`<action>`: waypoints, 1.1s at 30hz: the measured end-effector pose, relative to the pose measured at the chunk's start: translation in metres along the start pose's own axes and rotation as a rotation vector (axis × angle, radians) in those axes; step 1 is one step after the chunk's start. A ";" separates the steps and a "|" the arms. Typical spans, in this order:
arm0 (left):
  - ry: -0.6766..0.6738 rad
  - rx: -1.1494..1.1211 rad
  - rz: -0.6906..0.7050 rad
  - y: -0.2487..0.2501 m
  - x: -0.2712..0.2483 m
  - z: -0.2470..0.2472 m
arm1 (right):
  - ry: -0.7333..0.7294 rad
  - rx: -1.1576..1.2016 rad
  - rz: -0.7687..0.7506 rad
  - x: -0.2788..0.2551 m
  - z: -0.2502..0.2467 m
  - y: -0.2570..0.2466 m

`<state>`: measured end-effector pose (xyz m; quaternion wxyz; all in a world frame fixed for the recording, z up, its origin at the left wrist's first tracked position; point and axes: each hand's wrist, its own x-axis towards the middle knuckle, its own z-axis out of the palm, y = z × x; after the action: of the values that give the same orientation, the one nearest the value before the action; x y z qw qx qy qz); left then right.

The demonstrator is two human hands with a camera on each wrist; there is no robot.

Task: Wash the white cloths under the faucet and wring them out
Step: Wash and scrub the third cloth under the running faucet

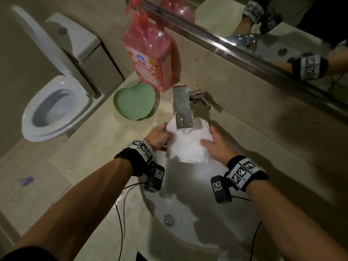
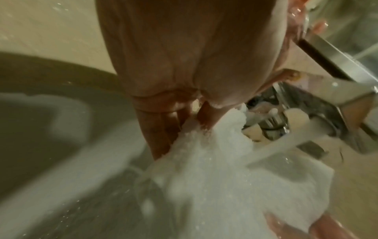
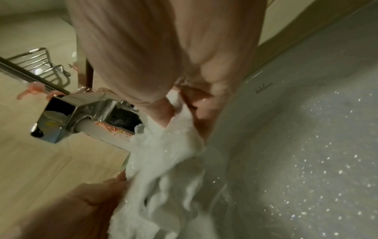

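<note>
A wet white cloth [image 1: 188,144] hangs bunched under the square chrome faucet [image 1: 182,108], over the white sink [image 1: 188,232]. Water runs from the spout onto the cloth [image 2: 225,169]. My left hand [image 1: 160,136] grips the cloth's left edge, with fingers curled into the fabric [image 2: 163,132]. My right hand [image 1: 216,146] holds the right edge, its thumb on the front and its fingers behind the cloth [image 3: 163,161]. Water drops spray across the basin [image 3: 306,161].
A pink detergent bottle [image 1: 150,53] and a green heart-shaped dish [image 1: 134,101] stand on the counter left of the faucet. A toilet [image 1: 56,102] lies further left. A mirror [image 1: 263,25] runs along the wall behind. The drain [image 1: 169,219] sits in the basin below.
</note>
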<state>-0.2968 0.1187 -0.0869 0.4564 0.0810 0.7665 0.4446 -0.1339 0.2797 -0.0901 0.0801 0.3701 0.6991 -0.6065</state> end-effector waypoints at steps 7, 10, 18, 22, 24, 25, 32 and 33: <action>-0.039 0.001 0.012 -0.002 -0.010 -0.024 | -0.070 0.117 -0.074 0.003 0.017 -0.017; -0.063 -0.026 -0.006 0.000 -0.015 -0.030 | -0.111 0.101 -0.079 0.004 0.018 -0.025; -0.114 -0.275 -0.113 0.018 -0.019 -0.037 | -0.129 0.076 -0.041 0.002 -0.001 -0.036; -0.254 0.285 0.022 0.025 -0.012 -0.028 | -0.094 0.217 -0.063 -0.002 -0.006 -0.035; -0.256 0.547 0.055 0.028 -0.007 -0.017 | -0.100 0.227 -0.058 -0.005 -0.009 -0.034; -0.265 0.604 0.051 0.029 -0.005 -0.012 | -0.107 0.173 -0.063 -0.006 -0.011 -0.034; -0.279 0.765 0.136 0.031 0.003 0.018 | 0.001 -0.154 -0.202 -0.004 -0.012 -0.032; -0.285 0.763 0.129 0.031 0.001 0.019 | 0.008 -0.191 -0.198 -0.004 -0.012 -0.032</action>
<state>-0.2914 0.1492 -0.0682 0.4663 0.3530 0.7989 0.1405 -0.1466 0.2890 -0.0596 0.0521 0.2923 0.7870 -0.5407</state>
